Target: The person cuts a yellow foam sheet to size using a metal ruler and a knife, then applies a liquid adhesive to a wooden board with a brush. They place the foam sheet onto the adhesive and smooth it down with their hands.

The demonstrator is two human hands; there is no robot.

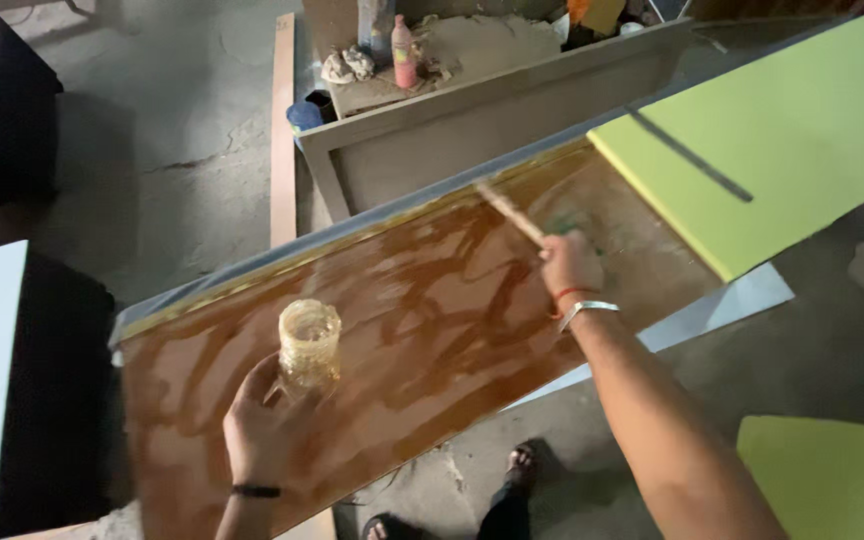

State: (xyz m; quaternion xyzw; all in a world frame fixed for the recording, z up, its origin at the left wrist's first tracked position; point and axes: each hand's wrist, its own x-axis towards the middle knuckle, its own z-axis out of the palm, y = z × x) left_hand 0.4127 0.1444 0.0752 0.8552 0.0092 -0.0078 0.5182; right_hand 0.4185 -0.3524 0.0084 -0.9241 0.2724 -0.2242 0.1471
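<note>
Your left hand (264,425) grips the glue-caked jar (309,346) on the wet brown board (422,330) while your right hand (571,263) is closed around the brush (512,215), mid-spread, so next you likely work the far bare patches.

support: long brown glue-smeared board (432,310) | on it: yellow-green panel (782,130), far end | beneath: grey floor (182,150)

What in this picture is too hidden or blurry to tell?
Head view only:
- Stick in the right hand: motion-blurred, its tip unclear.
- Jar in the left hand: contents unclear; fingers cover its base.
- Bottles on the far bench: too small.
- Green board: cut off by the right edge.
</note>
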